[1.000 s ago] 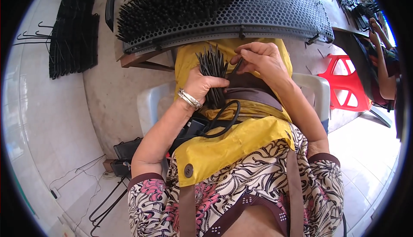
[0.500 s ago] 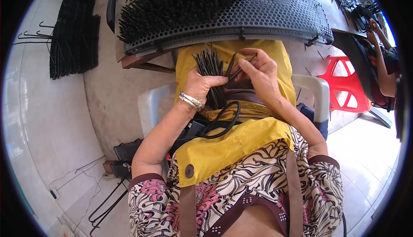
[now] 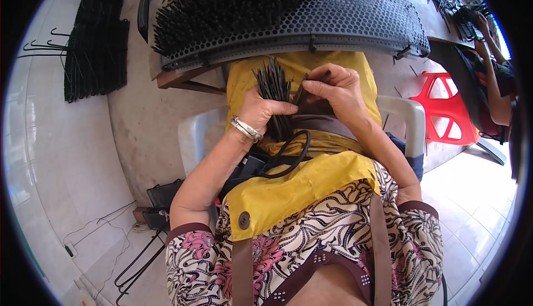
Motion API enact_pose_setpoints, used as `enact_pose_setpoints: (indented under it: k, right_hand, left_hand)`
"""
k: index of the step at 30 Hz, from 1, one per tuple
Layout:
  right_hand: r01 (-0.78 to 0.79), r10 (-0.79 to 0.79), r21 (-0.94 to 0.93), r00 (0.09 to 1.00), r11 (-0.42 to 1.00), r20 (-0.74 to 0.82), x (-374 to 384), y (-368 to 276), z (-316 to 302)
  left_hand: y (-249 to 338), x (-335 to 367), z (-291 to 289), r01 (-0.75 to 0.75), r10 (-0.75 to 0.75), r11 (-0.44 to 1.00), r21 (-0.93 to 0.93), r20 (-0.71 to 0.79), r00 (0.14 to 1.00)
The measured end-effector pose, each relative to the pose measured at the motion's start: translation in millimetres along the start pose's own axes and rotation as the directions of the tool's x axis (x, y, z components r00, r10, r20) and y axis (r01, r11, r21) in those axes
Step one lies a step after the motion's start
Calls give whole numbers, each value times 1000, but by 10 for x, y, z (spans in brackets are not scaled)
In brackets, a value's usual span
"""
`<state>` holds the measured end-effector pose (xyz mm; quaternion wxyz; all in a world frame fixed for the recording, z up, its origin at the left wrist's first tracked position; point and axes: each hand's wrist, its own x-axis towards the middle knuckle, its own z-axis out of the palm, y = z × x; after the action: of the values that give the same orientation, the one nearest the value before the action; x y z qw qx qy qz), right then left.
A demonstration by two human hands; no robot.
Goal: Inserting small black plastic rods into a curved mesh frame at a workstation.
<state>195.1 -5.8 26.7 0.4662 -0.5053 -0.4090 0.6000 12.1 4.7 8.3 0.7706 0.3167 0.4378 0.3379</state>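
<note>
Bright, even daylight fills the view, strongest toward three o'clock, where the pale floor washes out. Shadows are soft. Fisheye bending and black vignette ring the rim; the centre is sharp.

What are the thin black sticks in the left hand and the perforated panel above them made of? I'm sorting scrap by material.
The bundle of black sticks in the left hand looks like thin, stiff plastic or coated wire, matte; too fine to tell which. The perforated panel looks like moulded dark grey plastic: even round holes, a dull sheen and a smooth curved edge, though painted metal is possible.
</note>
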Motion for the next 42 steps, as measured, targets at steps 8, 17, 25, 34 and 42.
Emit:
enact_pose_setpoints:
  k: [8, 17, 25, 34, 42]
  right_hand:
    - [32, -34, 109, 999, 994, 19, -42, -24, 53]
    - [27, -26, -15, 998, 1000, 55, 6, -127, 21]
    - [223, -212, 41, 961, 974, -178, 271, -456, -288]
    - [552, -513, 62, 806, 832, -295, 909, -599, -201]
    - [544, -603, -297, 781, 785, -162, 997, -637, -148]
  left_hand:
    - [-18, 34, -27, 64, -63, 998, -20, 42, 997]
    - [2, 28, -55, 74, -73, 997, -26, 39, 997]
    - [-1, 45, -146, 57, -56, 993, -106, 18, 998]
    - [-32, 48, -98, 64, -67, 983, -172, -12, 998]
    - [-12, 40, -92, 96, -101, 977, -189, -18, 995]
